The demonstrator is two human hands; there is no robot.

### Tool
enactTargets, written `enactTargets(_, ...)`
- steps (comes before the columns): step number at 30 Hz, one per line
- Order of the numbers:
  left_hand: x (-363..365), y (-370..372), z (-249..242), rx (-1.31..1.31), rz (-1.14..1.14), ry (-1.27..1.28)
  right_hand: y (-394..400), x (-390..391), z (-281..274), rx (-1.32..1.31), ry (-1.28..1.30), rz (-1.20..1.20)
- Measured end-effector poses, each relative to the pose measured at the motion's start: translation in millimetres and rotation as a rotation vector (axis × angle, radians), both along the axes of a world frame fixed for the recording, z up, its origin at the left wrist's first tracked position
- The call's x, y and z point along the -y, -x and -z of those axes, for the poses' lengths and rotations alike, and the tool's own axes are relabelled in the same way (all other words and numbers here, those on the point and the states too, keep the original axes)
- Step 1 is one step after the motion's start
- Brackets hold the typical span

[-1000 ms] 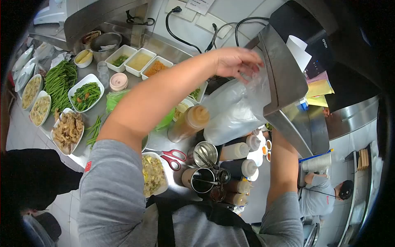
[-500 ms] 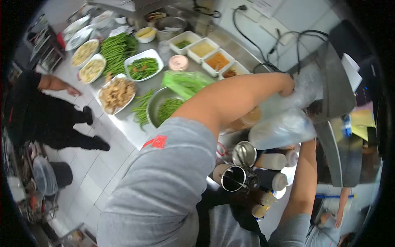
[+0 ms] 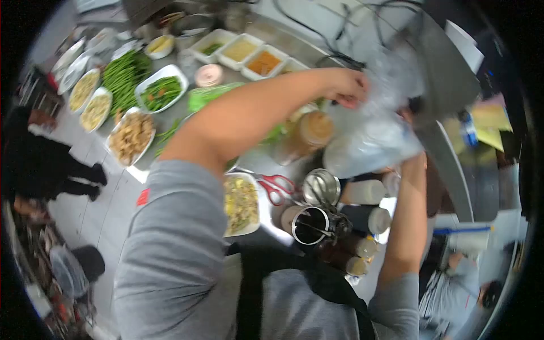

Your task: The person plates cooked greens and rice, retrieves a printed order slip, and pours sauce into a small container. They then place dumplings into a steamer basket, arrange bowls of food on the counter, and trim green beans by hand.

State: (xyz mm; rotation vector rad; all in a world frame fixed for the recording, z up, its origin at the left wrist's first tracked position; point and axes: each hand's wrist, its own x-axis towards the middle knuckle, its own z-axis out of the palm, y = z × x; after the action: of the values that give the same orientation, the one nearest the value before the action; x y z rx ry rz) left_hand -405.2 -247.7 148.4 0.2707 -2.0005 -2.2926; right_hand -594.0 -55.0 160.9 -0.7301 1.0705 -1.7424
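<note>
My left hand (image 3: 347,89) reaches across from the left with its fingers curled together, against the left edge of a crumpled clear plastic bag (image 3: 368,144). Blur hides what is between the fingertips. My right hand (image 3: 412,158) grips the bag from the right side, and the plastic covers most of its fingers. Under my left forearm stands a squat container with a tan lid (image 3: 317,127). Red-handled scissors (image 3: 276,187) lie beside an oval dish of mixed food (image 3: 241,204). A metal cup (image 3: 321,187) is just below the bag.
Sauce bottles (image 3: 364,192) and a dark-filled pot (image 3: 309,225) stand near my body. Green beans (image 3: 126,76), a dish of brown pieces (image 3: 131,137) and white trays (image 3: 264,62) line the counter. A person (image 3: 42,158) stands left; another person (image 3: 456,289) is lower right.
My left hand has moved left and up from the bag's top. The view has shifted, and the scissors and the oval dish of mixed food have come into sight.
</note>
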Motion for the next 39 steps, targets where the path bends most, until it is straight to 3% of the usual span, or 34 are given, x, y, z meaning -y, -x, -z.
enactTargets(4,-8.7,-6.7,-9.7,0.04,-0.054,-0.131,-1.3,2.0,-7.5,0.002,0.047,0.022)
enactTargets(8,-13.4,-1.2,-10.7,-0.025,-0.158,-0.052,-2.1,3.5,-11.6,0.006,0.061,0.033)
enactTargets(11,4.3,7.6,2.1,-0.072,0.077,-0.054,-5.2,2.8,-11.2,0.017,0.071,0.042)
enactTargets(14,-3.3,-6.9,-12.6,-0.031,-0.071,-0.306,-9.5,1.7,-9.4,0.039,0.09,0.054)
enactTargets(16,-5.5,-15.2,-29.6,0.132,-0.128,-0.228,-14.0,0.2,-6.5,0.066,0.104,0.06)
enactTargets(18,-18.0,-15.5,-41.8,0.109,-0.452,0.139,-17.3,-2.5,-5.1,0.094,0.121,0.056)
enactTargets(19,4.3,4.1,-19.7,0.034,-0.379,0.175,-20.5,-4.2,-4.1,0.105,0.13,0.053)
enactTargets(22,6.3,26.9,-17.0,-0.042,-0.19,-0.165,-25.1,-9.0,-1.4,0.142,0.151,0.05)
enactTargets(26,-14.8,-0.3,-44.7,-0.186,-0.135,-0.509,-32.2,-11.5,1.4,0.174,0.175,0.042)
enactTargets(29,-5.6,-13.5,-21.9,-0.121,-0.026,-0.33,-33.8,-13.3,2.8,0.189,0.189,0.036)
enactTargets(32,9.5,-21.5,12.9,0.268,-0.028,0.085,-35.9,-15.4,3.2,0.198,0.202,0.029)
enactTargets(35,8.9,-3.2,25.2,0.388,0.045,0.579,-33.3,-18.4,2.4,0.202,0.21,0.027)
enactTargets(39,36.3,19.3,24.7,-0.449,-0.173,0.98,-26.1,-23.6,-5.4,0.193,0.232,0.016)
